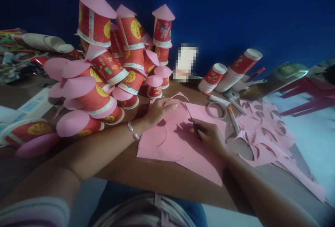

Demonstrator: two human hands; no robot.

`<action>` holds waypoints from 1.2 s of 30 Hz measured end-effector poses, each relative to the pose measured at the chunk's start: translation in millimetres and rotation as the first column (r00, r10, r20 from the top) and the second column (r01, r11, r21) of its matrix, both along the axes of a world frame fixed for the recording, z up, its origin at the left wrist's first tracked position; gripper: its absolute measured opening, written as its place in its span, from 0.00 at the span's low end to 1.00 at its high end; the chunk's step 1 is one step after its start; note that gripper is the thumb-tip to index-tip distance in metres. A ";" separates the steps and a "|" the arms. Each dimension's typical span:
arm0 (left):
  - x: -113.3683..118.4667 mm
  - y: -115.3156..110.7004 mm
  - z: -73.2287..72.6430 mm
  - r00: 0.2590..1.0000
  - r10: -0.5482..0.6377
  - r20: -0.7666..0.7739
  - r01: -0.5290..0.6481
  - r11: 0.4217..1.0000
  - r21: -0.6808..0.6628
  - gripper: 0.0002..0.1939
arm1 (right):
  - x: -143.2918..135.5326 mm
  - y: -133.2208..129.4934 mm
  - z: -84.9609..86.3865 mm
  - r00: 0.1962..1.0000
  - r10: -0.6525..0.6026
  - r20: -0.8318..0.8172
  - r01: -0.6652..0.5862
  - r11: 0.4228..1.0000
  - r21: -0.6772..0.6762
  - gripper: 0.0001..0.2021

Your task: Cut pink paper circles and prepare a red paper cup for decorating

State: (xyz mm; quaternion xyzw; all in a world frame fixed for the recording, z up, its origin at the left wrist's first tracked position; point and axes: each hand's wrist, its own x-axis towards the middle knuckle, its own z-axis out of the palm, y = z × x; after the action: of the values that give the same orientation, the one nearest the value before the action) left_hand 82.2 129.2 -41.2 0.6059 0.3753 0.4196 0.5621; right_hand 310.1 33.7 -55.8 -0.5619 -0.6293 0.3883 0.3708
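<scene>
My left hand (158, 111) pinches a round pink paper disc (176, 112) at its left side, thumb on top. A thin curved strip of pink paper (180, 96) stands up at the disc's far edge. My right hand (209, 134) is closed around dark-handled scissors (194, 124), partly hidden by the fingers; their thin blade lies at the disc's right edge. Under both hands are pink paper sheets (201, 164) with circle outlines on them, lying on the brown table (123, 167).
Red paper cups with pink cone tops (94, 21) are stacked at left. Stacked cups (235, 70) lean at the back right. A tape roll (216, 110), an orange-and-white marker (233, 118) and pink paper scraps (267, 132) lie at right. A blue wall (222, 14) stands behind.
</scene>
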 end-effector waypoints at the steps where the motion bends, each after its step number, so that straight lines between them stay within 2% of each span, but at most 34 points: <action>1: 0.1 -0.2 0.3 1.000 0.004 0.001 -0.004 1.000 0.000 0.12 | 0.0 0.1 0.5 1.000 0.001 0.000 -0.001 1.000 -0.008 0.21; 7: 0.5 0.1 2.2 1.000 0.022 -0.004 -0.021 0.999 0.035 0.13 | -0.8 -0.6 3.5 0.999 -0.045 -0.003 0.044 0.998 -0.043 0.23; 11: 0.8 0.7 0.6 1.000 0.016 -0.011 -0.016 0.999 0.042 0.14 | 0.6 -0.6 1.5 0.988 -0.101 -0.120 0.092 0.992 -0.080 0.25; 14: 1.7 -0.4 0.8 0.999 0.021 -0.025 -0.019 0.995 0.096 0.14 | 1.7 1.5 0.6 0.962 -0.148 -0.230 0.140 0.989 -0.048 0.24; 17: 3.1 -2.9 2.8 0.999 -0.004 -0.042 0.011 0.985 0.170 0.13 | 1.0 4.0 3.2 0.938 -0.127 -0.323 0.129 0.992 -0.015 0.24; 21: 5.8 -7.2 2.5 0.994 -0.051 -0.096 0.070 0.975 0.213 0.12 | -2.9 3.8 6.3 0.913 -0.107 -0.394 0.102 0.994 -0.035 0.26; 28: 10.6 -17.2 -2.8 0.969 -0.151 -0.194 0.189 0.962 0.195 0.13 | -16.5 -2.1 3.2 0.894 -0.112 -0.433 0.055 0.988 -0.142 0.25; 33: 9.1 -17.1 3.2 0.978 -0.200 -0.063 0.205 0.975 0.086 0.16 | -20.2 0.4 2.9 0.843 -0.236 -0.483 0.193 0.971 -0.138 0.23; 36: 8.5 -15.3 4.8 0.984 -0.177 -0.023 0.177 0.984 0.013 0.17 | -18.8 2.1 3.6 0.809 -0.282 -0.515 0.249 0.959 -0.133 0.23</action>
State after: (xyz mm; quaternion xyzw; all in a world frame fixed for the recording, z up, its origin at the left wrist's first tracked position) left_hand 90.7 113.9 -36.3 0.6456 0.3230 0.3642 0.5885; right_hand 291.4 35.8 -52.3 -0.5261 -0.4061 0.4907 0.5635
